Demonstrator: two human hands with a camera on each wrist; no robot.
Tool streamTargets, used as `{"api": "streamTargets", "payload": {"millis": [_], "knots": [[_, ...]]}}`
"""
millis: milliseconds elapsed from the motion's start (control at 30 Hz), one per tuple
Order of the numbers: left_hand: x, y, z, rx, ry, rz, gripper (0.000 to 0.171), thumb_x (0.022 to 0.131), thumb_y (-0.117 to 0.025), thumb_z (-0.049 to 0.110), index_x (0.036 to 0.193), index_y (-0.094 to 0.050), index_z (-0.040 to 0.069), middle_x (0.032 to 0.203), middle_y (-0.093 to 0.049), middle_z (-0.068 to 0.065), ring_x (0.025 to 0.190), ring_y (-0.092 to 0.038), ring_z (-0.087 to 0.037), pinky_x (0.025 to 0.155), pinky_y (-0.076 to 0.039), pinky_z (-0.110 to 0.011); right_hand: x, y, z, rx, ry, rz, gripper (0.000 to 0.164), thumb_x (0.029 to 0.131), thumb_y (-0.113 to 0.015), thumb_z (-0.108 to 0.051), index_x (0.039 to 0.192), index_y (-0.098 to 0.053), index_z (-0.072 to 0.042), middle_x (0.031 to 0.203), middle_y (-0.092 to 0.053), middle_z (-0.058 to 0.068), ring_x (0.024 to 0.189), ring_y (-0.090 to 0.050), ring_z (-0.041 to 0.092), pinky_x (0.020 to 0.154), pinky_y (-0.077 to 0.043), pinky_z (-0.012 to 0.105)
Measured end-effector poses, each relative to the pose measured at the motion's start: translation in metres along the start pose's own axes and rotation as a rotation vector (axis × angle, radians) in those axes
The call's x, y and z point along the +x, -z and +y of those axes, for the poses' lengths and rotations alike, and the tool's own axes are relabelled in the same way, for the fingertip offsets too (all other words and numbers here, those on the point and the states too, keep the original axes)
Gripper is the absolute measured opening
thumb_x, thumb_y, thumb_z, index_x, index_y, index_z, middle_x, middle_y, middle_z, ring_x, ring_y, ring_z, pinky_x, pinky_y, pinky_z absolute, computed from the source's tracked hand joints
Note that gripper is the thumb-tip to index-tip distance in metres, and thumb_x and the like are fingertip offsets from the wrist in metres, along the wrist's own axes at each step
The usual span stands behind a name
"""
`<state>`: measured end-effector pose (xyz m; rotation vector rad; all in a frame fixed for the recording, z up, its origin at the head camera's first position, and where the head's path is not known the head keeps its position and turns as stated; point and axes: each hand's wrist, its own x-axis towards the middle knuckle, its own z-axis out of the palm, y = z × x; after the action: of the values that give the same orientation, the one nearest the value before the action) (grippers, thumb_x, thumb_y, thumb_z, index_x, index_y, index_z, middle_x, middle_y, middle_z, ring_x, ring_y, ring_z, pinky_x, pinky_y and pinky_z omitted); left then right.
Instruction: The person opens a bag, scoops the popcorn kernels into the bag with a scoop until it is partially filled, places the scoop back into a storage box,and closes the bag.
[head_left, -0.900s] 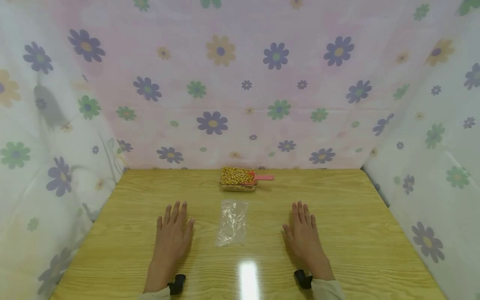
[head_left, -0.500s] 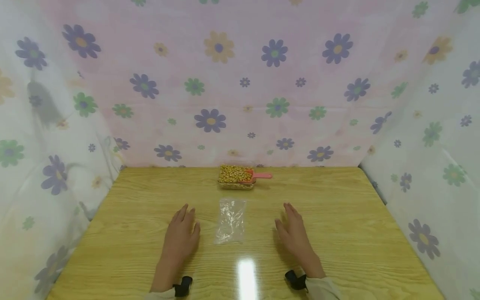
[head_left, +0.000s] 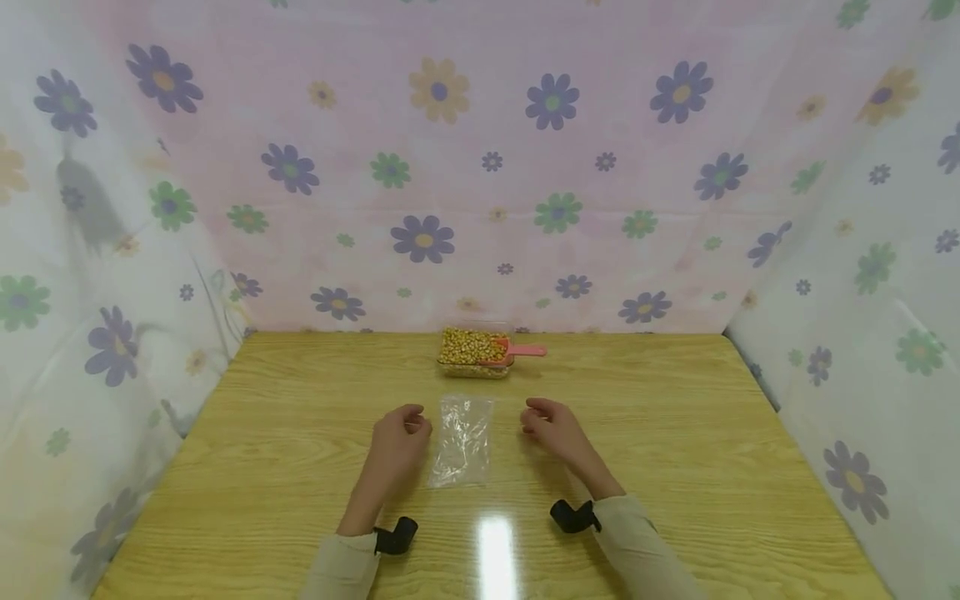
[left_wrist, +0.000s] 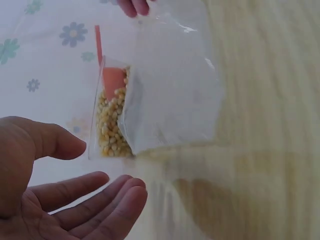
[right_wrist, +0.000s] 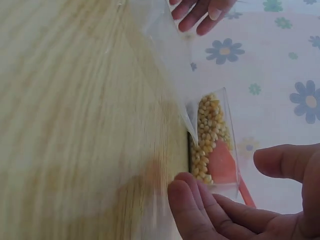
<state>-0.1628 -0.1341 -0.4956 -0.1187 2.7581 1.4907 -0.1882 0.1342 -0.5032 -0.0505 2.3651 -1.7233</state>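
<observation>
A clear plastic bag (head_left: 462,442) lies flat on the table between both hands. Close to its left edge is my left hand (head_left: 401,437), the thumb and fingers bent loosely with a gap between them and nothing held. My right hand (head_left: 557,429) hovers a short way off the bag's right side, likewise loosely bent and holding nothing. Beyond the bag stands a clear box of corn kernels (head_left: 472,348). A pink scoop (head_left: 525,351) rests in the kernels, its handle sticking out to the right. In the left wrist view, the bag (left_wrist: 175,90) covers part of the box.
The wood-grain table (head_left: 660,417) ends at a flowered cloth (head_left: 480,208) hung behind it and along both sides. The box stands near the table's back edge. A black wrist camera (head_left: 396,536) is strapped to the left wrist, another to the right.
Both hands have moved inward toward the bag from either side, and their fingers have gone from spread flat to loosely bent. The bag, box and scoop stay where they were.
</observation>
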Motion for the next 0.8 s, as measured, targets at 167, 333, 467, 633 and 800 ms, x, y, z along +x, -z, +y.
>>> {"api": "streamTargets", "payload": {"millis": [167, 333, 467, 633, 800], "knots": [[0.019, -0.003, 0.006, 0.035, 0.029, -0.056, 0.041, 0.099, -0.058, 0.013, 0.13, -0.059, -0.014, 0.111, -0.07, -0.025, 0.104, -0.068, -0.039, 0.084, -0.058, -0.047, 0.022, -0.005, -0.004, 0.045, -0.071, -0.094, 0.042, 0.105, -0.055, -0.015, 0.133, -0.056, 0.017, 0.119, -0.068, 0.029, 0.1, -0.072, 0.033, 0.086, -0.06, 0.04], [0.033, -0.012, 0.01, 0.073, 0.039, -0.046, 0.045, 0.1, -0.061, 0.016, 0.129, -0.058, -0.017, 0.109, -0.07, -0.026, 0.101, -0.069, -0.039, 0.083, -0.057, -0.048, 0.041, -0.015, -0.007, 0.036, -0.134, -0.085, 0.036, 0.103, -0.059, -0.019, 0.117, -0.069, 0.013, 0.1, -0.074, 0.021, 0.086, -0.074, 0.023, 0.076, -0.061, 0.033], [0.04, -0.021, 0.011, 0.033, 0.069, -0.021, 0.049, 0.099, -0.066, 0.02, 0.129, -0.058, -0.017, 0.109, -0.07, -0.028, 0.098, -0.07, -0.039, 0.083, -0.058, -0.049, 0.051, -0.027, -0.012, 0.05, -0.184, -0.062, 0.038, 0.101, -0.063, -0.022, 0.113, -0.07, 0.012, 0.093, -0.075, 0.018, 0.078, -0.073, 0.018, 0.072, -0.061, 0.03], [0.042, -0.028, 0.01, -0.015, 0.114, 0.017, 0.046, 0.096, -0.07, 0.021, 0.122, -0.061, -0.016, 0.111, -0.069, -0.03, 0.1, -0.069, -0.039, 0.084, -0.058, -0.048, 0.055, -0.039, -0.017, 0.021, -0.165, -0.036, 0.033, 0.098, -0.069, -0.021, 0.103, -0.074, 0.011, 0.081, -0.074, 0.013, 0.064, -0.066, 0.011, 0.062, -0.059, 0.025], [0.043, -0.031, 0.007, -0.098, 0.133, 0.055, 0.026, 0.094, -0.071, 0.017, 0.104, -0.07, -0.007, 0.097, -0.072, -0.02, 0.084, -0.069, -0.029, 0.071, -0.057, -0.038, 0.056, -0.045, -0.013, 0.023, -0.135, 0.011, 0.023, 0.095, -0.07, -0.012, 0.095, -0.077, 0.009, 0.077, -0.073, 0.012, 0.059, -0.064, 0.009, 0.057, -0.056, 0.023]]}}
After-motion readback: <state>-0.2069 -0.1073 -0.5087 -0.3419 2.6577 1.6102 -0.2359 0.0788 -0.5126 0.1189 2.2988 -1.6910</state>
